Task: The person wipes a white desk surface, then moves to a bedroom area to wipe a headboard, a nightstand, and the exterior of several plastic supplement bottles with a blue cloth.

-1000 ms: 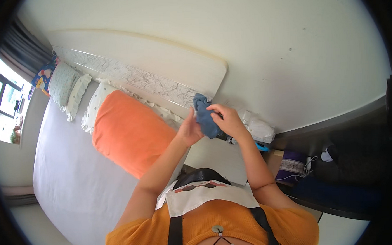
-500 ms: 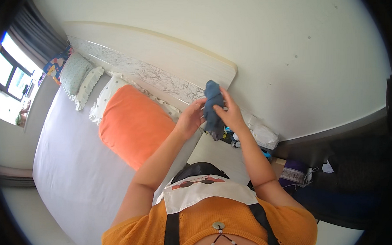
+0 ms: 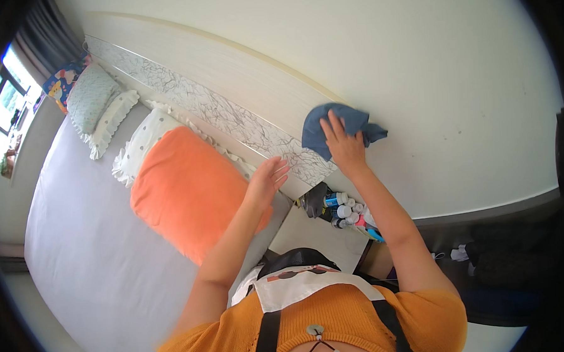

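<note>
A blue cloth (image 3: pixel 315 125) is spread against the top right corner of the pale headboard (image 3: pixel 239 71), its right end sticking out past the edge. My right hand (image 3: pixel 345 145) holds it there, fingers pressed over the fabric; what lies under the palm is hidden. Lower and to the left, my left hand (image 3: pixel 266 182) hangs in the air with its fingers loosely apart and nothing in them. It is above the right end of an orange pillow (image 3: pixel 185 189).
A bedside cabinet (image 3: pixel 319 237) stands below my hands, with several bottles (image 3: pixel 343 211) and a dark bag (image 3: pixel 314 198) at its back. The bed (image 3: pixel 90 247) fills the left side. A frilled pillow (image 3: pixel 96 99) leans at the far left.
The bunched cloth that was between both hands is now opened out on the headboard under my right hand. My left hand has let go and is apart from it.
</note>
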Demonstrator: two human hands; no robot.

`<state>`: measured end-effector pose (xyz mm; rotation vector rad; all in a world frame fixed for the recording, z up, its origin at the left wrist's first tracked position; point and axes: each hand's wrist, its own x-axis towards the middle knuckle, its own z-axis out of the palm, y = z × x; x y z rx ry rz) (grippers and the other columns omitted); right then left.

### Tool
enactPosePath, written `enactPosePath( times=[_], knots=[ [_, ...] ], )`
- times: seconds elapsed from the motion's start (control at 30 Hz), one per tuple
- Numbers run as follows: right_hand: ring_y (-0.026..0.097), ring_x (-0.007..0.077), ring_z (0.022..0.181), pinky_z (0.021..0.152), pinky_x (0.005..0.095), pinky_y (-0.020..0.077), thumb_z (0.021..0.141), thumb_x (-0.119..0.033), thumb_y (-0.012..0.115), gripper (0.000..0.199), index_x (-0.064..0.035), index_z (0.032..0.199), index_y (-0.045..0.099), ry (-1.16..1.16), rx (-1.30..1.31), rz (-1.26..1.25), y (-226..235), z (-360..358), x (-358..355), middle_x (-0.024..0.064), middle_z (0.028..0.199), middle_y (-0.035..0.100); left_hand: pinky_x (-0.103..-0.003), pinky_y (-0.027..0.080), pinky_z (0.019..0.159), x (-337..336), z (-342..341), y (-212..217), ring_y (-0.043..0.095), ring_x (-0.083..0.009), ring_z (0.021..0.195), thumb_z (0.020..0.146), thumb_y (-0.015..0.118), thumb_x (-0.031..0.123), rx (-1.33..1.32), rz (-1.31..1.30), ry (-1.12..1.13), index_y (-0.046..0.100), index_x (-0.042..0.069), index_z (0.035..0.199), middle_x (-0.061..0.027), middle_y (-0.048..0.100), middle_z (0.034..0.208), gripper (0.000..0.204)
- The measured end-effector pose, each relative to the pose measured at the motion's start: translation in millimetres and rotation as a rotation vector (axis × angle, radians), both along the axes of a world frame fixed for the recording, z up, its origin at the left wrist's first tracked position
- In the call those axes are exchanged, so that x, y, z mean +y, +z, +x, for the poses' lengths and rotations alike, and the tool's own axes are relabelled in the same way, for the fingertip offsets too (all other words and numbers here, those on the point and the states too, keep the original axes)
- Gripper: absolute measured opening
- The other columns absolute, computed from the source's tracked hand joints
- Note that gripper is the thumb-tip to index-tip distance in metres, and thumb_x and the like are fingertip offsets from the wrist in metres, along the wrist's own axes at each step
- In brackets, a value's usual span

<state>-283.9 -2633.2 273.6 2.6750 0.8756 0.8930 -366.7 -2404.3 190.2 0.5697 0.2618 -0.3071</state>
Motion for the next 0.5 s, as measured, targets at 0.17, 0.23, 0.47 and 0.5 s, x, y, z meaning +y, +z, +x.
enactPosePath(
  times=[0.17,0.23,0.47,0.5],
  knots=[
    [0.056,0.028,0.109,0.097,0.0408,0.0411,0.08,-0.009,0.059,0.059,-0.024,0.136,0.05,0.144,0.156,-0.321,-79.5,7.5,-8.3,-0.0001,0.15,0.038,-0.036,0.047,0.095,45.2,-13.8,-38.5,0.058,-0.0219,0.11,0.096,0.052,0.027,0.146,-0.076,0.093,0.053,0.006,0.123,-0.009,0.059,0.12,0.035],
    [0.054,0.0295,0.11,0.096,0.0408,0.0412,0.079,-0.011,0.06,0.059,-0.0276,0.135,0.051,0.205,0.216,-0.404,-75.1,24.8,8.1,-0.0012,0.148,0.04,-0.036,0.046,0.095,62.1,-16.6,-46.4,0.057,-0.0219,0.11,0.096,0.051,0.027,0.174,-0.069,0.124,0.05,0.005,0.126,-0.0093,0.058,0.122,0.037],
    [0.05,0.0363,0.115,0.097,0.0408,0.0436,0.07,-0.013,0.074,0.061,-0.0253,0.127,0.056,0.244,0.214,-0.255,-13.4,95.5,137.2,-0.0001,0.143,0.039,-0.034,0.05,0.089,127.2,4.8,-55.2,0.061,-0.0192,0.101,0.096,0.051,0.024,0.13,-0.084,0.313,0.057,0.007,0.117,-0.0064,0.063,0.111,0.027],
    [0.047,0.0377,0.119,0.097,0.0415,0.0448,0.067,-0.012,0.078,0.067,-0.0235,0.128,0.054,0.23,0.282,-0.187,-6.2,110.1,162.9,-0.0042,0.152,0.029,-0.033,0.05,0.088,139.2,9.1,-58.0,0.061,-0.0183,0.099,0.096,0.051,0.023,0.121,-0.056,0.354,0.057,0.007,0.116,-0.006,0.063,0.11,0.026]
  ],
)
